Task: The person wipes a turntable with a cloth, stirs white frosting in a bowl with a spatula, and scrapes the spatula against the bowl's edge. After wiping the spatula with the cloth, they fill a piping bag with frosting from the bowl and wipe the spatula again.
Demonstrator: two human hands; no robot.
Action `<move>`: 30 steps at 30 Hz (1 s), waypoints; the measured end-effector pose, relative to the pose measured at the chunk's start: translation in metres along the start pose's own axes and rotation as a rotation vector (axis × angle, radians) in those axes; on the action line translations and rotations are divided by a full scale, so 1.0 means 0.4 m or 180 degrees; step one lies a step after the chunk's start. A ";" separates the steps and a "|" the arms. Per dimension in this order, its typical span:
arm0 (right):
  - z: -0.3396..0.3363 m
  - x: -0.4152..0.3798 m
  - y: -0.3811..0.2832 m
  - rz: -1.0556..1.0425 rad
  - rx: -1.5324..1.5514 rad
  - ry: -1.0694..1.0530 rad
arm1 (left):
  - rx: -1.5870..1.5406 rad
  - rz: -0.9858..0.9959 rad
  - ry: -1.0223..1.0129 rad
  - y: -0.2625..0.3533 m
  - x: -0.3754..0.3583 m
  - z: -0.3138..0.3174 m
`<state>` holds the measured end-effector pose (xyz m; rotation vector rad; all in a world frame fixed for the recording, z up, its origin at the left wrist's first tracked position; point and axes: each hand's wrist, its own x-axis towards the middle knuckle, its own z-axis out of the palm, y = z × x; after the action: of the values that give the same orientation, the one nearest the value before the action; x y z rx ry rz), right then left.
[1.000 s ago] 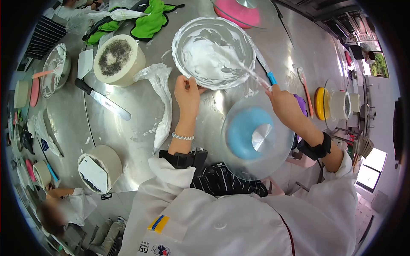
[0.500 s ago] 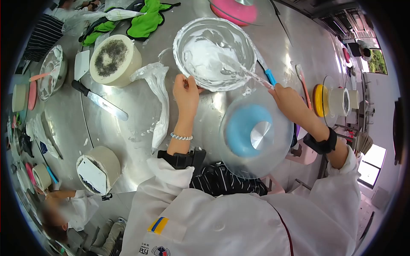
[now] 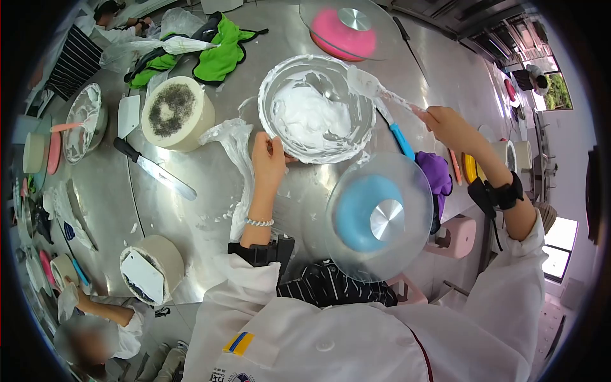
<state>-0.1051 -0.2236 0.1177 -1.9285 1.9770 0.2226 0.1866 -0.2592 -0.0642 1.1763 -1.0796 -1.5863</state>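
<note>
A metal bowl [image 3: 270, 132] smeared with white cream [image 3: 310, 116] sits on the steel table. My left hand [image 3: 268, 158] is closed on the bowl's near-left rim. In my right hand [image 3: 450, 126] is the handle of a cream-coated spatula [image 3: 368, 84]; its blade lies over the bowl's upper right rim. Just right of the bowl is a palette knife with a blue handle [image 3: 401, 141]. Nearer my body stands a glass cake turntable with a blue base [image 3: 359, 210]. Left of the bowl lies a crumpled piping bag [image 3: 232, 137] with cream on it.
Round cake dummies [image 3: 198, 121] [image 3: 168, 261] stand on the left, near a black-handled knife [image 3: 167, 177]. A pink turntable [image 3: 334, 41] and green cloth [image 3: 219, 54] are at the back. A purple cloth [image 3: 434, 173] lies by the right edge. Another person [image 3: 121, 321] works at lower left.
The spatula has come up out of the cream to the bowl's right rim, and my right hand has moved right. My left hand stays on the bowl. The view has shifted slightly.
</note>
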 end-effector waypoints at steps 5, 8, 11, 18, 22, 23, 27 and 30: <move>0.091 0.123 -0.073 -0.0617 -0.0830 0.0396 | 0.0164 0.0017 -0.0152 0.004 0.018 -0.016; 0.115 0.141 -0.146 -0.0463 -0.0580 0.0402 | 0.0039 0.0103 -0.0200 0.007 0.024 -0.015; 0.047 0.092 -0.177 -0.1127 -0.1097 -0.0324 | -0.0129 -0.0016 -0.0129 0.021 0.030 -0.031; -0.010 0.146 -0.088 -0.0454 -0.1478 0.0656 | 0.0192 -0.0245 -0.0621 0.037 0.059 -0.064; 0.045 0.143 -0.143 -0.1106 -0.1239 0.0518 | 0.0155 -0.0362 -0.0656 0.055 0.060 -0.067; 0.038 0.123 -0.151 -0.1270 -0.1377 0.0173 | 0.0162 -0.0368 -0.0632 0.058 0.060 -0.073; -0.022 0.085 -0.111 -0.1201 -0.1348 0.0166 | 0.0084 -0.0387 -0.0533 0.055 0.072 -0.084; -0.052 0.125 -0.061 -0.0883 -0.1284 0.0532 | 0.0096 -0.0099 -0.0261 0.075 0.063 -0.074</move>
<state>-0.0839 -0.2788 0.1219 -2.5244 1.8400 0.4237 0.2151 -0.2952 -0.0465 1.1616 -1.1464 -1.6600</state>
